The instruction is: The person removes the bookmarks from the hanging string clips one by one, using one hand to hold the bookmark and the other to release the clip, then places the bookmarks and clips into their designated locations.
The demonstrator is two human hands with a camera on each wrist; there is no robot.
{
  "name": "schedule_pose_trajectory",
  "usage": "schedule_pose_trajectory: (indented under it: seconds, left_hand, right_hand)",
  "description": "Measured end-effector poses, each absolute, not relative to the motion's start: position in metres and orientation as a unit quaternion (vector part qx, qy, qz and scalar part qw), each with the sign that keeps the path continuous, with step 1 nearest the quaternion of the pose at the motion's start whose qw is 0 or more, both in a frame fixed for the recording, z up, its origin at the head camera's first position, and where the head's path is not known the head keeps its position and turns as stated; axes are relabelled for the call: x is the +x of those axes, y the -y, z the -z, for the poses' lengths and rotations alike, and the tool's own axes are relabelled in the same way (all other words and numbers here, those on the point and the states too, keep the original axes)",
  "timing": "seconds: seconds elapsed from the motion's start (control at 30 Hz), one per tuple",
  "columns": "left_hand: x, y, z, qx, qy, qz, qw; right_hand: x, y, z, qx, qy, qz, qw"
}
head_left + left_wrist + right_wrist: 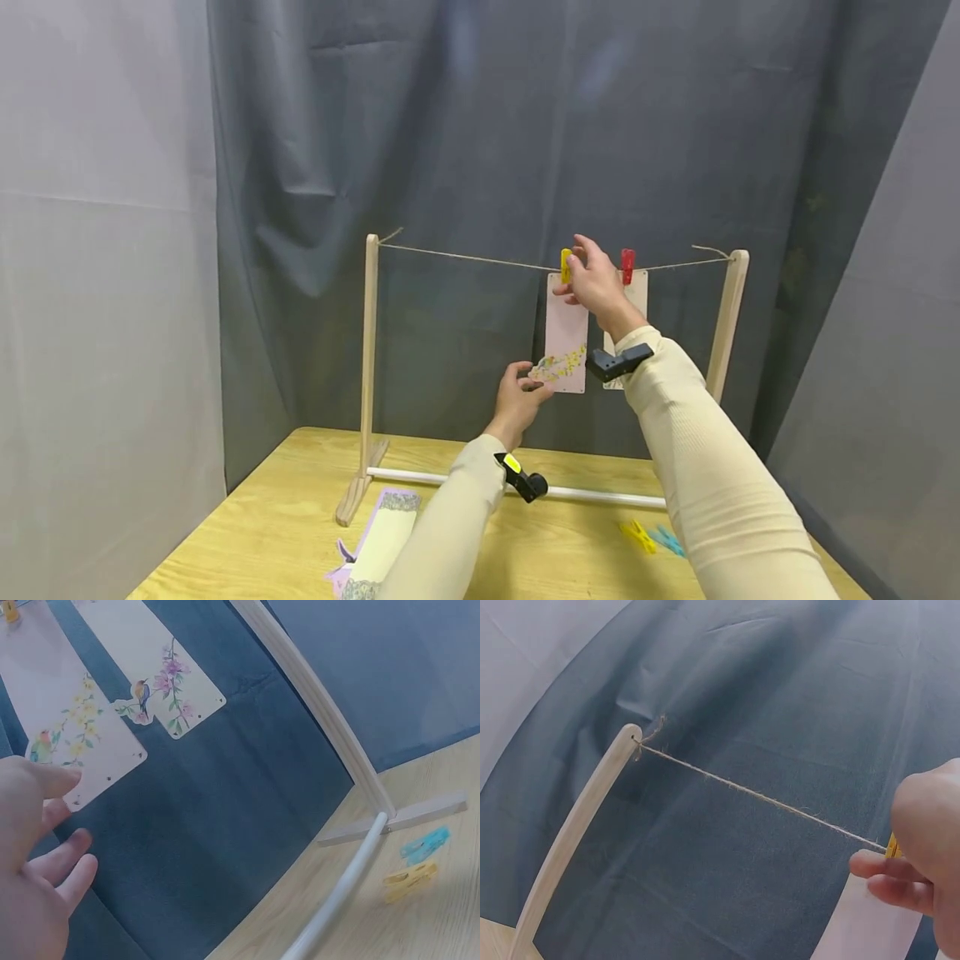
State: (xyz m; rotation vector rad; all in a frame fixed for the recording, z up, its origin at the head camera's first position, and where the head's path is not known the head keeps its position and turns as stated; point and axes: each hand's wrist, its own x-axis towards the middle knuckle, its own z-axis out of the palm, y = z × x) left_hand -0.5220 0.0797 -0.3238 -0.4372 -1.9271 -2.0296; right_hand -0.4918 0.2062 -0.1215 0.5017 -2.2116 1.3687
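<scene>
A pink flowered card [566, 333] hangs from a string [465, 257] by a yellow peg [566, 265]. My right hand [573, 271] is raised to the string and pinches that peg; the right wrist view shows curled fingers [889, 874] by the yellow peg [892, 846]. My left hand [528, 375] is lower and touches the card's bottom left corner with relaxed fingers. In the left wrist view a fingertip [52, 781] lies on the card [75, 727]. A second card [637, 292] hangs to the right under a red peg [627, 265].
The string spans a wooden stand with a left post [371, 333], a right post [726, 325] and a white rod [600, 497] along its base. On the yellow table lie a yellow peg [637, 535], a blue peg [667, 540] and more cards [382, 542]. Grey curtains hang behind.
</scene>
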Motion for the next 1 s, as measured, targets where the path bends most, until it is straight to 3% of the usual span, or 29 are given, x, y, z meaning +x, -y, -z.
schedule_pose_trajectory:
  seconds: [0.57,0.83,1.0]
  left_hand:
    - [-0.526,-0.079,0.323,-0.188,0.602,0.76,0.158]
    - [-0.528,-0.076,0.334,-0.199,0.583,0.775,0.141]
    - [-0.53,-0.076,0.337,-0.203,0.574,0.781,0.143]
  right_hand:
    - [-0.494,-0.203,0.116,0.184,0.8,-0.545,0.172]
    - [-0.498,-0.205,0.124,0.197,0.816,-0.498,0.219]
    - [-0.499,-0.209,0.127,0.178,0.813,-0.511,0.215]
